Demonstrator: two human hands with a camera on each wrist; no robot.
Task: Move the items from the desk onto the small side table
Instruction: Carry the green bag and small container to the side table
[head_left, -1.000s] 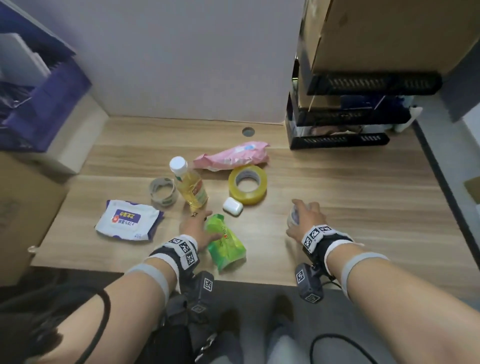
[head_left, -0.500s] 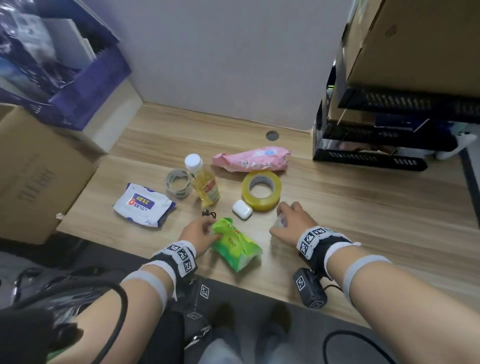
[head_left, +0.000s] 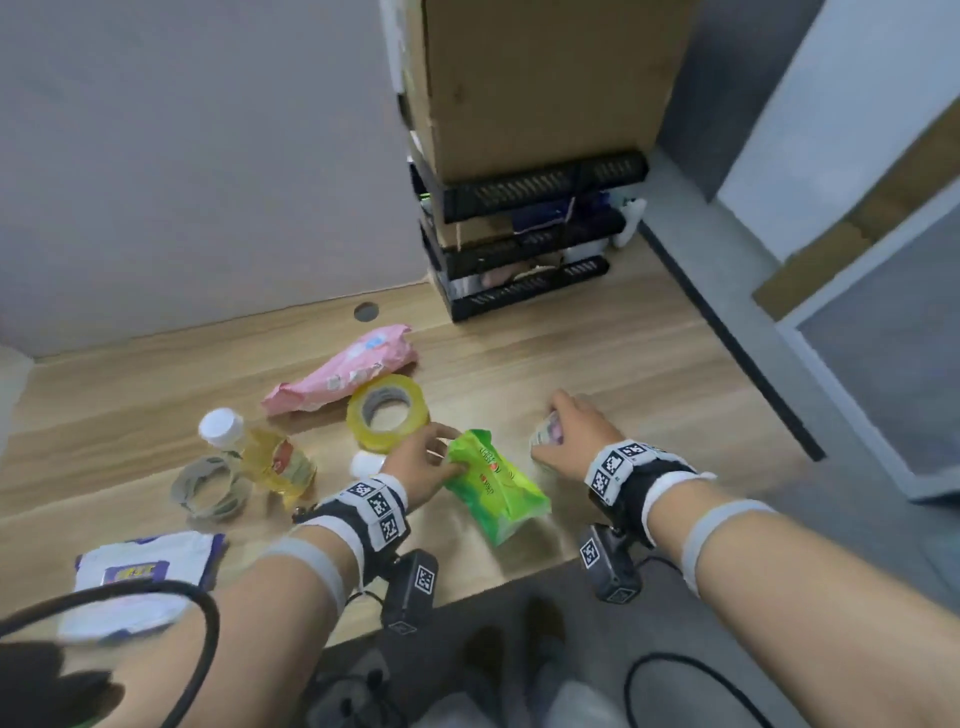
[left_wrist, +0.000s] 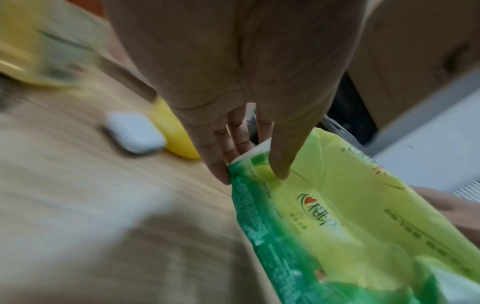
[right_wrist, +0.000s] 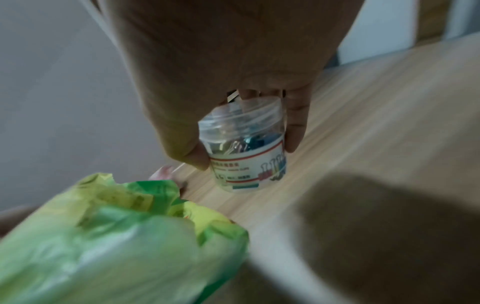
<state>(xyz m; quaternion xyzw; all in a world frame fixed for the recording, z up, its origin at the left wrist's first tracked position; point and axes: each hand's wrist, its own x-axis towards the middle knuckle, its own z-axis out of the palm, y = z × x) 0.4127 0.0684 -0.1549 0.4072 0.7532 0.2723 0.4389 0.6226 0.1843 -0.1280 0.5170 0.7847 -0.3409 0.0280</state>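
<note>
My left hand (head_left: 426, 462) pinches the end of a green tissue pack (head_left: 493, 483) near the desk's front edge; in the left wrist view the thumb and fingers of the left hand (left_wrist: 249, 164) close on the green tissue pack (left_wrist: 337, 216). My right hand (head_left: 566, 436) grips a clear plastic jar of binder clips (head_left: 545, 434) from above; in the right wrist view the right hand (right_wrist: 246, 127) wraps the jar (right_wrist: 246, 152), just above the wooden desk (head_left: 597, 374). The side table is not in view.
On the desk lie a yellow tape roll (head_left: 387, 410), a pink pack (head_left: 343, 376), a white earbud case (head_left: 366, 462), an oil bottle (head_left: 260, 452), a grey tape roll (head_left: 210, 486) and a white-blue wipes pack (head_left: 140, 577). Stacked black trays and cardboard boxes (head_left: 524, 228) stand at the back right.
Both hands have shifted right over the desk, the left carrying the green pack, the right holding the jar. The head view has swung right.
</note>
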